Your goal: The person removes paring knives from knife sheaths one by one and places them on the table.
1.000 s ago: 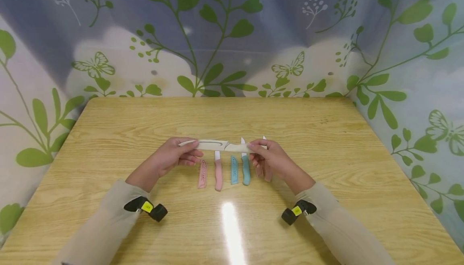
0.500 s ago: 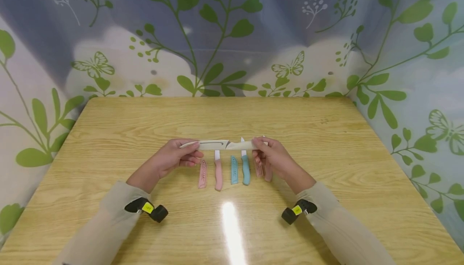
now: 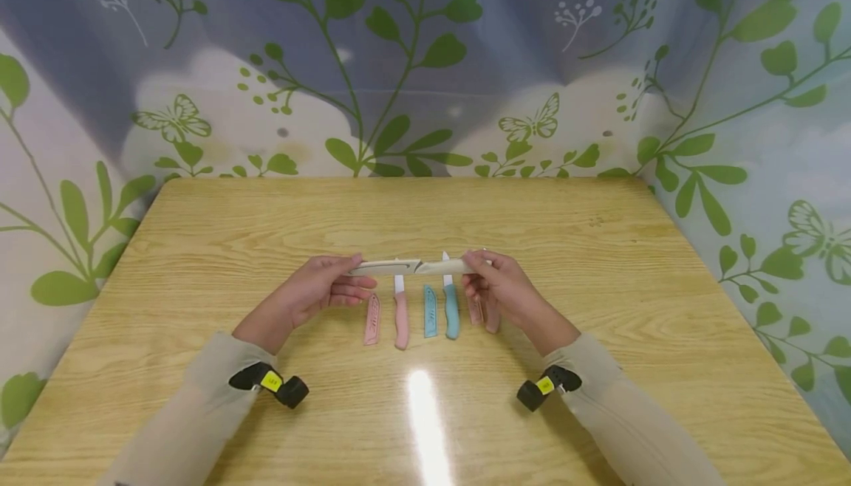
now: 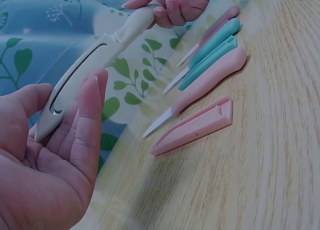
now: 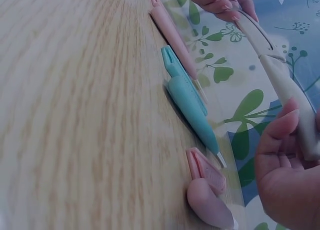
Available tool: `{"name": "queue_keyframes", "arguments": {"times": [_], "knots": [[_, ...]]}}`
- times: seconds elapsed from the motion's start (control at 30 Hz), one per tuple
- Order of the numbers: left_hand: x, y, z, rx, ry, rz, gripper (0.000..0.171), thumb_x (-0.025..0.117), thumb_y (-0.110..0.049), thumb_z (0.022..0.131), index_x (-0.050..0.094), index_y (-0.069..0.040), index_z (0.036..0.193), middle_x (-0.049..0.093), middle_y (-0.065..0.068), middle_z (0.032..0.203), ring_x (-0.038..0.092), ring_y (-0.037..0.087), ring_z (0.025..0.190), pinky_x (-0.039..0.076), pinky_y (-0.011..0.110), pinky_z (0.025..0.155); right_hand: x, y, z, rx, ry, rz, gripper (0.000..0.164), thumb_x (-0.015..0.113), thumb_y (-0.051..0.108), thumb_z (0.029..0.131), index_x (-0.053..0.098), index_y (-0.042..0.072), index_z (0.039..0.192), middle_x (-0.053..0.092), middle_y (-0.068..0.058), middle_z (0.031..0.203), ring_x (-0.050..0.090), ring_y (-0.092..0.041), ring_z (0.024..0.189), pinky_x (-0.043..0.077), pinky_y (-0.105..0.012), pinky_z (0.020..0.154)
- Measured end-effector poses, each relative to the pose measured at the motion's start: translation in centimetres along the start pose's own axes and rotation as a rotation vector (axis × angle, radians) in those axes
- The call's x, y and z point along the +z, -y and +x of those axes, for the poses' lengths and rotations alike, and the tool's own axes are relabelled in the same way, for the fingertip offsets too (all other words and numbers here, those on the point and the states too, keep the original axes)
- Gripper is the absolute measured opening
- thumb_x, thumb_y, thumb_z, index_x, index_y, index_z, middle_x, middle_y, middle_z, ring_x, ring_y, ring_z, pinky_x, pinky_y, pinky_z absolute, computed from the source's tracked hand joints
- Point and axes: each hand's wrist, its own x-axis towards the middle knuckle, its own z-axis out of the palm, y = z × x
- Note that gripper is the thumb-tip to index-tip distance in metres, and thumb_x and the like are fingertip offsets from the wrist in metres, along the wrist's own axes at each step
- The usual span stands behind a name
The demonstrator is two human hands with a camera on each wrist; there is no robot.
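A cream knife, its blade inside a cream sheath (image 3: 388,267), is held level above the table by both hands. My left hand (image 3: 319,288) holds the sheath's tip end between thumb and fingers. My right hand (image 3: 501,290) grips the end of the cream knife handle (image 5: 281,80). Below lie a pink sheath (image 3: 371,320), a pink knife (image 3: 401,320), a blue-green sheath (image 3: 431,312) and a blue-green knife (image 3: 451,310), side by side. Partly hidden under my right hand are another pink sheath (image 5: 209,172) and a darker pink knife (image 5: 207,202).
The wooden table (image 3: 266,213) spans the view, with a bright light reflection towards the front. A leaf-patterned curtain (image 3: 425,65) hangs behind it and along both sides. The bare blades of the knives on the table point away from me.
My left thumb has shifted slightly along the sheath towards its upper edge, and the sheath has rolled a little. My right hand has moved slightly outward on the handle. The things on the table are unmoved.
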Motion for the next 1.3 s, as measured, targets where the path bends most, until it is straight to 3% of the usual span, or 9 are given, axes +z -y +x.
{"name": "queue_keyframes", "arguments": {"times": [0.47,0.7,0.97,1.13,1.3], "knots": [[-0.37,0.13,-0.01,0.019,0.036,0.01,0.044,0.052,-0.02,0.099,0.046,0.012,0.129,0.072,0.009,0.099,0.069,0.013,0.081,0.057,0.025,0.075,0.01,0.06,-0.02,-0.006,0.01,0.037,0.021,0.058,0.023,0.096,0.059,0.003,0.102,0.067,-0.003,0.075,0.059,-0.011,0.062,0.05,-0.018,0.055],[-0.57,0.22,-0.14,0.04,0.053,0.01,0.04,0.053,-0.01,0.098,0.045,0.012,0.131,0.069,0.016,0.108,0.069,0.012,0.081,0.057,0.023,0.072,-0.18,-0.04,-0.04,-0.025,0.03,0.038,0.02,0.057,0.013,0.096,0.058,0.0,0.111,0.071,-0.004,0.08,0.062,-0.01,0.064,0.051,-0.018,0.057],[-0.6,0.23,-0.18,0.033,0.058,0.001,0.042,0.056,-0.007,0.096,0.044,0.012,0.131,0.072,0.012,0.102,0.069,0.012,0.079,0.057,0.022,0.07,-0.32,-0.1,-0.04,-0.034,0.039,0.014,0.027,0.057,0.008,0.096,0.054,-0.006,0.118,0.072,-0.004,0.081,0.062,-0.009,0.062,0.052,-0.018,0.058],[-0.7,0.33,-0.26,0.028,0.028,0.023,0.042,0.058,-0.005,0.094,0.045,0.01,0.131,0.073,0.011,0.094,0.069,0.013,0.076,0.057,0.022,0.069,-0.26,0.07,-0.08,-0.012,0.028,-0.021,0.031,0.057,0.002,0.094,0.051,-0.009,0.122,0.069,-0.007,0.079,0.061,-0.009,0.06,0.051,-0.018,0.056],[-0.9,0.58,-0.06,0.052,-0.055,0.145,0.038,0.063,-0.006,0.091,0.053,0.004,0.127,0.073,0.009,0.085,0.067,0.013,0.069,0.057,0.022,0.065,-0.23,0.16,-0.13,-0.004,0.018,-0.095,0.03,0.059,0.0,0.092,0.055,-0.006,0.121,0.065,-0.014,0.081,0.06,-0.01,0.061,0.052,-0.019,0.058]]}}
